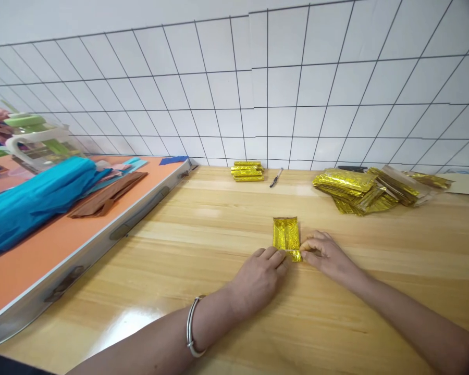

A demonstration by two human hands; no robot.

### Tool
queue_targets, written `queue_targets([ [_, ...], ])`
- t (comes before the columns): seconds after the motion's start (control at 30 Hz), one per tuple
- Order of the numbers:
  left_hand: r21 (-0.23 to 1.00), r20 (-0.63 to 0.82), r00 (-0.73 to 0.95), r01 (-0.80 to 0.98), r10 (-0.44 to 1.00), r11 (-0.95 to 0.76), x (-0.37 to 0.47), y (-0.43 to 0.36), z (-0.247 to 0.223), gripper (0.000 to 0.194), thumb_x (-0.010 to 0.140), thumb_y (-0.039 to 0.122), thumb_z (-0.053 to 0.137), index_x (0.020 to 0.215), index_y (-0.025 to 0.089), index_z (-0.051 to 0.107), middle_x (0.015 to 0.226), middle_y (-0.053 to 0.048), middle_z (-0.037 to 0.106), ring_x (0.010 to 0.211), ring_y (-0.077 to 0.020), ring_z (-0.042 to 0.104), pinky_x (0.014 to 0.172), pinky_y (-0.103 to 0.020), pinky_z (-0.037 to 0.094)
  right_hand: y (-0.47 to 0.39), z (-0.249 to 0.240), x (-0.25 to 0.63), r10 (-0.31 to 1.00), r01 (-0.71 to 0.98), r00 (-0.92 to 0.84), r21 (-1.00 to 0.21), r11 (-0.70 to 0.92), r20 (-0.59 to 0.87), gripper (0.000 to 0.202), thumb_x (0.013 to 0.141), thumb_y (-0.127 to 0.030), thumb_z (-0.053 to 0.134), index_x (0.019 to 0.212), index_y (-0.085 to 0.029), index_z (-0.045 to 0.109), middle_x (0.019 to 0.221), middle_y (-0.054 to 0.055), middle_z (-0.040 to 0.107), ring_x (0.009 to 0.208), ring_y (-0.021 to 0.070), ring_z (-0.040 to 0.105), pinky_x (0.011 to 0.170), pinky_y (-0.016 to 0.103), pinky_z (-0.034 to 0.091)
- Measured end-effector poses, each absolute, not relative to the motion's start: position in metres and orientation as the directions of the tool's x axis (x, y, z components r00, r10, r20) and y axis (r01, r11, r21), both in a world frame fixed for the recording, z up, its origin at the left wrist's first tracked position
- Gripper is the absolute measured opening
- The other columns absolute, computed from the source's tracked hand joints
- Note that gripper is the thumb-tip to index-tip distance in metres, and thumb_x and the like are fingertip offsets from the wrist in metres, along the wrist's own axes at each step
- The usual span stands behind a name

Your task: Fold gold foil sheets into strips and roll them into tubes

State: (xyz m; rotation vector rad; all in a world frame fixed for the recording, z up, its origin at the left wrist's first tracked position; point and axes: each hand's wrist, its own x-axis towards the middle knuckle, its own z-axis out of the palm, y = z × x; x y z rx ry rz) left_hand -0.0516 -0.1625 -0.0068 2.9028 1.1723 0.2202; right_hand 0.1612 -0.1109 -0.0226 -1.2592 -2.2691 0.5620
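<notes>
A small sheet of gold foil paper [285, 232] lies on the wooden table, its near edge folded or rolled into a narrow strip. My left hand [261, 278], with a silver bangle on the wrist, has its fingers curled down on the left end of that strip. At the strip's right end, my right hand [323, 255] pinches the foil between thumb and fingers. The left fingertips are partly hidden behind the hand. Farther back stands a little stack of rolled gold foil pieces [247, 171].
A pen [276, 177] lies near the tiled wall [285, 83]. Back right is a loose pile of gold foil sheets [354, 187]. To the left, an orange board [113, 229] with a raised edge bears blue crepe paper [42, 190], brown paper [109, 195] and a green-lidded bottle [39, 138].
</notes>
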Motion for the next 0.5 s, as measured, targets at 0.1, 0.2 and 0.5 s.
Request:
queue_targets([
  [0.1, 0.038, 0.134, 0.716, 0.687, 0.685, -0.725, -0.0516, -0.1623, -0.0075, 0.035, 0.09, 0.016, 0.043, 0.125, 0.016, 0.044, 0.12, -0.007, 0.053, 0.102, -0.021, 0.048, 0.087, -0.033, 0.042, -0.1105, -0.0225, 0.1607, 0.855, 0.645, -0.473, -0.579, 0.5, 0.212, 0.016, 0.079, -0.025, 0.056, 0.064, -0.021, 0.061, 0.075, 0.001, 0.06, 0.078, 0.0174, 0.053, 0.073, 0.032, 0.039],
  [0.2, 0.015, 0.136, 0.724, 0.681, 0.676, -0.732, -0.0511, -0.1625, -0.0098, 0.034, 0.091, 0.016, 0.041, 0.125, 0.016, 0.045, 0.123, -0.007, 0.051, 0.105, -0.0213, 0.047, 0.089, -0.034, 0.042, -0.1104, -0.0253, 0.1595, 0.865, 0.662, -0.456, -0.57, 0.486, 0.208, 0.018, 0.077, -0.026, 0.058, 0.06, -0.02, 0.059, 0.079, 0.001, 0.061, 0.079, 0.0178, 0.052, 0.075, 0.033, 0.039],
  [0.5, 0.009, 0.135, 0.716, 0.691, 0.685, -0.723, -0.0492, -0.1667, -0.0081, 0.038, 0.091, 0.015, 0.041, 0.128, 0.015, 0.042, 0.125, -0.007, 0.052, 0.103, -0.0217, 0.048, 0.089, -0.034, 0.042, -0.1114, -0.0249, 0.1572, 0.88, 0.682, -0.447, -0.577, 0.45, 0.159, 0.02, 0.076, -0.028, 0.058, 0.057, -0.022, 0.061, 0.088, 0.001, 0.063, 0.09, 0.0199, 0.051, 0.082, 0.036, 0.037],
])
